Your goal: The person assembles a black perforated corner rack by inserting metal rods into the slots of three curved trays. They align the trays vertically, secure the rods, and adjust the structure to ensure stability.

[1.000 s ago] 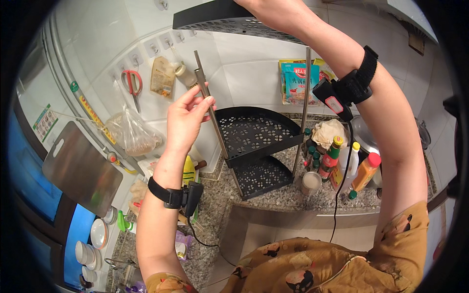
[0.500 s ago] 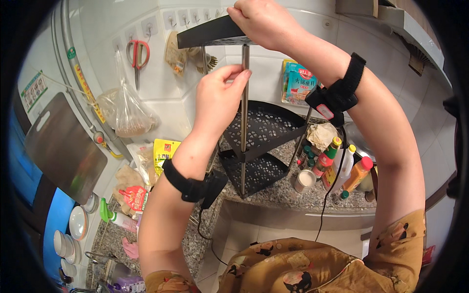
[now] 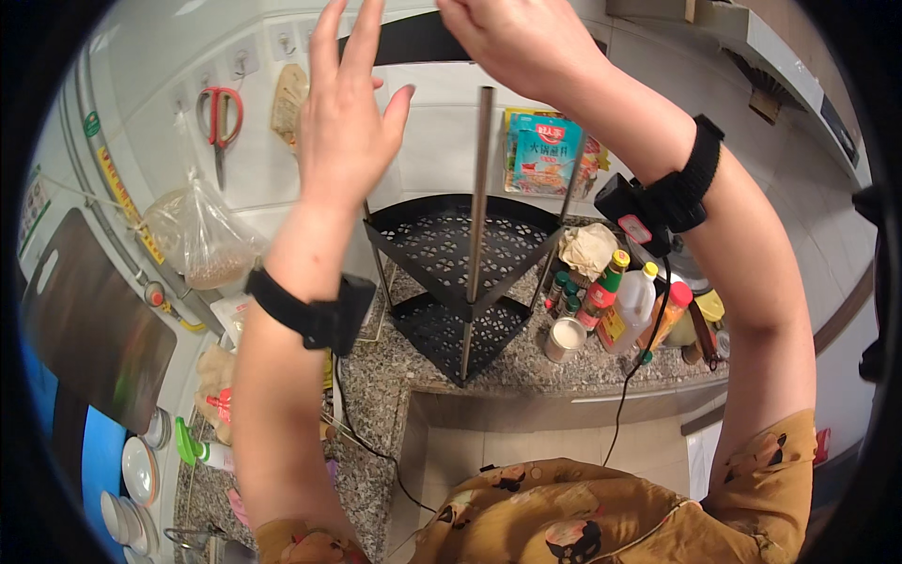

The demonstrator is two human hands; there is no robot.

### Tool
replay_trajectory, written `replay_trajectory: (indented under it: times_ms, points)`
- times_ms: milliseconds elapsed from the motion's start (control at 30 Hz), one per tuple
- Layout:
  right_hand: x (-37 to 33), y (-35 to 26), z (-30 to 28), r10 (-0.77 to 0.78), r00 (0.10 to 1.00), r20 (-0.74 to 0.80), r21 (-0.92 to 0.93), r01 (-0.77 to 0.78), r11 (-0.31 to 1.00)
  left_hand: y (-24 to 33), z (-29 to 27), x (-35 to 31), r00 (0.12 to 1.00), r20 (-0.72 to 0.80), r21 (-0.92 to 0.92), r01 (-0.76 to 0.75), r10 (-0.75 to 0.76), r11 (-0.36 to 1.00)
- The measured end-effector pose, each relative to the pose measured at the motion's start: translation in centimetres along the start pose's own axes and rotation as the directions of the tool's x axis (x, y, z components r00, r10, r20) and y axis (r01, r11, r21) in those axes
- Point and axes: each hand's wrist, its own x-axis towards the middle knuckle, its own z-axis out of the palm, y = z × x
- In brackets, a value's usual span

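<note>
There are three black shelves and three metal uprights.

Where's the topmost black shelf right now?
In the head view, the topmost black shelf shows at top centre, mostly between the left hand and right hand, above the front metal pole.

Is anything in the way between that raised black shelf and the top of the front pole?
Nothing visible lies between the raised black shelf and the front metal pole's top, though one view can't settle depth. The right hand, holding the shelf, appears just above the tip; the open left hand is off to the left.
</note>
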Motion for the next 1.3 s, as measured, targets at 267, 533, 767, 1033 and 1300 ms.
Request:
replay_trajectory:
  times_ms: [267,533,767,1033,1300]
  points:
    - [3.5,1.3,-6.0,-0.015,0.774,0.633,0.471,-0.369,0.801,-1.8,1.6,4.1,0.992,0.090,-0.013,-0.084,0.085,0.996]
    - [3.0,1.8,-5.8,0.086,0.702,0.707,0.402,-0.499,0.768,-1.3,2.4,1.7,0.989,-0.073,-0.245,0.110,-0.131,0.963]
    - [4.2,-0.1,-5.7,0.200,0.626,0.753,0.143,-0.453,0.880,2.2,5.2,-4.9,0.807,0.435,-0.689,0.584,-0.399,0.429]
    - [4.3,-4.2,-4.6,0.354,0.559,0.750,-0.043,-0.493,0.869,2.6,5.5,-5.9,0.840,0.383,-0.798,0.511,-0.384,0.321]
    - [4.0,-3.6,-5.0,0.331,0.615,0.716,-0.037,-0.440,0.897,2.6,5.8,-5.7,0.871,0.343,-0.827,0.457,-0.351,0.327]
